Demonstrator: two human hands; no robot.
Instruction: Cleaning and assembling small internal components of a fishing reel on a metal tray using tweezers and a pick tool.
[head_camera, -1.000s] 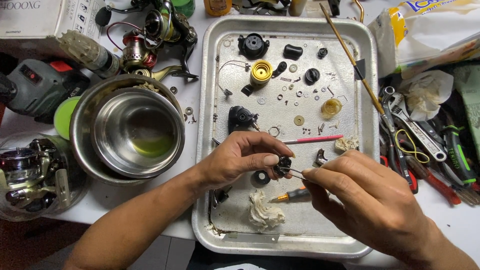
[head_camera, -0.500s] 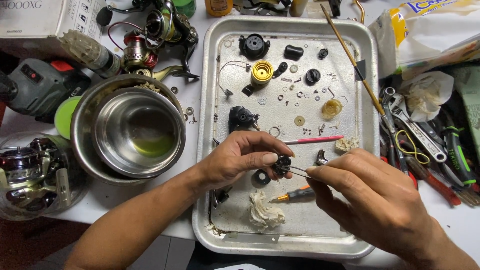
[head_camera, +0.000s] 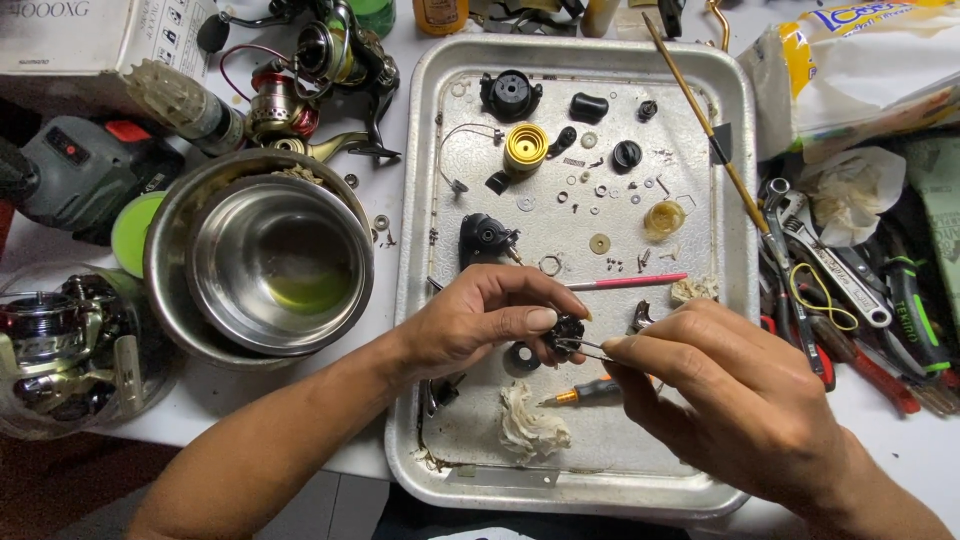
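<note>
Low in the centre of the frame, the left hand (head_camera: 480, 320) pinches a small black gear-like part (head_camera: 568, 331) between thumb and fingers, just above the metal tray (head_camera: 735, 300). The right hand (head_camera: 730, 400) closes its fingertips on thin tweezers (head_camera: 580, 347), whose tips touch that part. The tray holds scattered washers, a yellow spool (head_camera: 525, 147), black reel parts, a pink-handled tool (head_camera: 628, 282), a small orange screwdriver (head_camera: 590, 391) and a crumpled tissue (head_camera: 530, 428). Left of the tray, two nested steel bowls (head_camera: 270, 260) hold a little yellowish liquid.
</note>
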